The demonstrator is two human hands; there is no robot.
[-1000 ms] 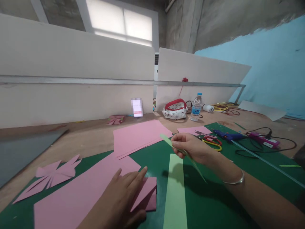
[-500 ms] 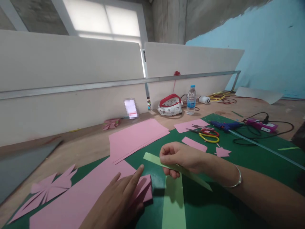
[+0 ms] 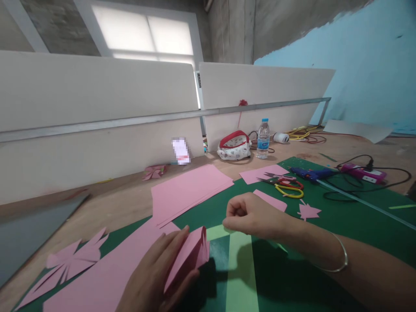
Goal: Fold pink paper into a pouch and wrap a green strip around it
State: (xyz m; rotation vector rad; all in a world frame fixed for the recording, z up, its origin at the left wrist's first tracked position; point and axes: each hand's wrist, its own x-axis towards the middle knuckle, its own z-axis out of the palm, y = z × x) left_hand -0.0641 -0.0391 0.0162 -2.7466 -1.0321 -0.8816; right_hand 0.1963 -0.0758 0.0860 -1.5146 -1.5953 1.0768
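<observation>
My left hand (image 3: 152,268) is closed around a folded piece of pink paper (image 3: 186,255), its layers standing up between thumb and fingers. My right hand (image 3: 250,214) is curled shut on a narrow light-green paper strip (image 3: 217,232). One end sticks out left of the fingertips, and the other shows below the wrist; the hand hides its middle. Beneath, a wider light-green paper strip (image 3: 242,277) lies on the green cutting mat (image 3: 286,286). A large pink sheet (image 3: 107,273) lies partly under my left hand.
Pink sheets (image 3: 191,190) are stacked ahead. Scissors (image 3: 290,190) with yellow handles lie beside a red-handled pair. Further right are a blue glue gun (image 3: 310,174), a pink power strip (image 3: 364,173) and cables. A water bottle (image 3: 263,141) and a pouch (image 3: 234,147) stand behind; pink cut-outs (image 3: 73,260) lie left.
My left hand has closed on the folded pink paper and raised its edge. My right hand has turned and shifted slightly right; the narrow strip's left end now points lower. The view has shifted slightly.
</observation>
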